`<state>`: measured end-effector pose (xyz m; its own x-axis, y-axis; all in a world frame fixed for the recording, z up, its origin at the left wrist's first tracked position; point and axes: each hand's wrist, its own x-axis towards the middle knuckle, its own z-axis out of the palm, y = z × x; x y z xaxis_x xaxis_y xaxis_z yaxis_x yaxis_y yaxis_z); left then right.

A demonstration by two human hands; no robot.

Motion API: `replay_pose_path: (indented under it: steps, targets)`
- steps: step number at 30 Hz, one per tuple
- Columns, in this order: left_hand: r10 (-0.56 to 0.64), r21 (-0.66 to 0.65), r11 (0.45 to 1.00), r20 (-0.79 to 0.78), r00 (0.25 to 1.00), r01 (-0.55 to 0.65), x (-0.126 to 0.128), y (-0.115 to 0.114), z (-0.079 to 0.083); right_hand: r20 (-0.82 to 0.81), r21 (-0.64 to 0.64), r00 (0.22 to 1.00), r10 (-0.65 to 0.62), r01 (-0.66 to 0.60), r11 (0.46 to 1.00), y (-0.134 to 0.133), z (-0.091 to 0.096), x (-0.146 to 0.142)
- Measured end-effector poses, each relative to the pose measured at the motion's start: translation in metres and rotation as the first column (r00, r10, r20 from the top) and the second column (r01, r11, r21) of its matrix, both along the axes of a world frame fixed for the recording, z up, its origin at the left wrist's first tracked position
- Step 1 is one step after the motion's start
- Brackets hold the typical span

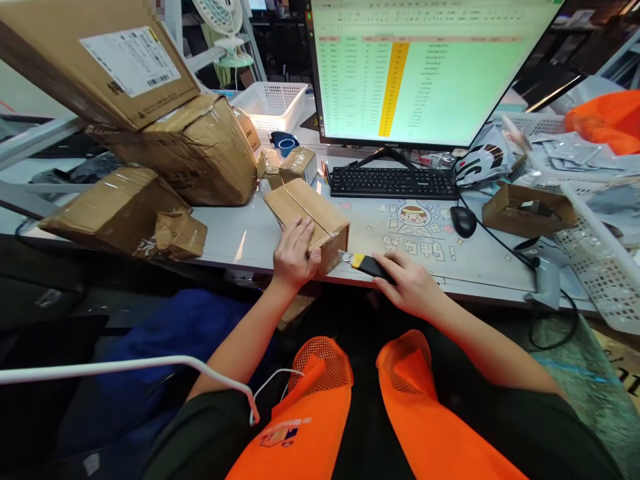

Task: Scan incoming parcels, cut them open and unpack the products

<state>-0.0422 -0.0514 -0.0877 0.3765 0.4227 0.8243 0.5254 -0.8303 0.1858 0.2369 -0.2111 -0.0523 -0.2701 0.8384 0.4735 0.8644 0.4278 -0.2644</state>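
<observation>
A small brown cardboard box (320, 213) sits tilted at the front edge of the desk. My left hand (297, 253) grips its near left side, with fingers over the top and the thumb at the near face. In my right hand (407, 280) is a box cutter (367, 265) with a black and yellow handle. Its blade tip points left and reaches the box's near right face; whether it has cut in, I cannot tell. Tape runs along the box's top seam.
Taped cartons (185, 153) are stacked at the left. A monitor (400, 73), keyboard (395, 183) and mouse (463, 221) stand behind. To the right are an opened small box (530, 210), a handheld scanner (546, 267) and a white plastic basket (605, 267). A white cable (150, 363) crosses low left.
</observation>
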Motion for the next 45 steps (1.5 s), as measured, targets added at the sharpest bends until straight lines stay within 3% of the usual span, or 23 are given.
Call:
replay_pose_path:
  steps: [3,8,13,16,18,20,23,26,28,31,33,37,39,42,44,45]
  targets:
    - [-0.008,0.009,1.000,0.011,1.000,0.008,-0.001,0.000,-0.001,0.058,0.006,0.997,0.051,-0.051,0.999,0.018,0.009,-0.019]
    - [0.006,0.056,0.998,0.011,1.000,-0.006,0.000,-0.004,0.000,0.102,0.067,0.992,0.079,-0.086,0.994,0.035,0.009,-0.018]
    - [-0.010,-0.023,1.000,-0.012,1.000,0.010,0.002,-0.005,0.003,0.117,0.113,0.992,0.040,-0.054,0.992,0.043,0.004,-0.021]
    - [-0.028,-0.019,0.999,-0.019,0.999,0.028,0.003,-0.005,0.005,0.084,0.105,0.996,0.017,-0.026,0.994,0.052,-0.001,-0.012]
    - [-0.033,0.007,0.999,-0.010,0.999,0.033,-0.002,-0.003,0.006,0.012,0.085,0.998,-0.067,0.066,0.994,0.054,-0.004,0.009]
    - [-0.075,-0.001,0.997,0.001,0.997,0.075,-0.016,0.002,0.005,-0.079,0.065,0.970,-0.230,0.235,0.970,0.046,-0.008,0.039]
    - [-0.151,-0.096,0.982,0.138,0.979,0.165,-0.051,0.011,0.000,-0.190,0.034,0.862,-0.469,0.484,0.875,0.013,-0.022,0.084]
    - [0.078,-0.232,0.972,0.445,0.892,0.030,-0.082,0.009,-0.009,-0.247,-0.014,0.781,-0.573,0.589,0.808,-0.029,-0.048,0.111]
    - [0.233,-0.324,0.943,0.490,0.840,-0.072,-0.089,0.002,-0.015,-0.260,-0.048,0.764,-0.590,0.600,0.799,-0.052,-0.065,0.116]
    - [0.307,-0.347,0.925,0.436,0.846,-0.157,-0.081,0.005,-0.017,-0.265,-0.069,0.789,-0.554,0.557,0.827,-0.068,-0.078,0.107]
    - [0.320,-0.325,0.929,0.474,0.821,-0.175,-0.070,0.025,-0.014,-0.270,-0.057,0.830,-0.489,0.493,0.868,-0.068,-0.073,0.094]
    - [0.167,-0.383,0.920,0.564,0.809,0.077,-0.047,0.090,0.000,-0.252,-0.023,0.939,-0.233,0.235,0.972,-0.049,-0.041,0.057]
    - [0.120,-0.385,0.912,0.575,0.809,0.139,-0.034,0.106,0.007,-0.215,-0.014,0.972,-0.094,0.094,0.996,-0.033,-0.024,0.036]
    - [0.195,-0.253,0.965,0.545,0.815,-0.062,-0.014,0.089,0.012,-0.136,-0.003,0.990,0.027,-0.027,1.000,-0.007,-0.006,0.014]
    - [0.184,-0.113,0.982,0.437,0.880,-0.149,-0.002,0.058,0.009,-0.092,0.002,0.994,0.053,-0.053,0.999,0.008,0.002,0.010]
    - [0.138,-0.061,0.990,0.334,0.932,-0.125,0.004,0.040,0.007,-0.074,0.001,0.996,0.059,-0.059,0.998,0.015,0.005,0.010]
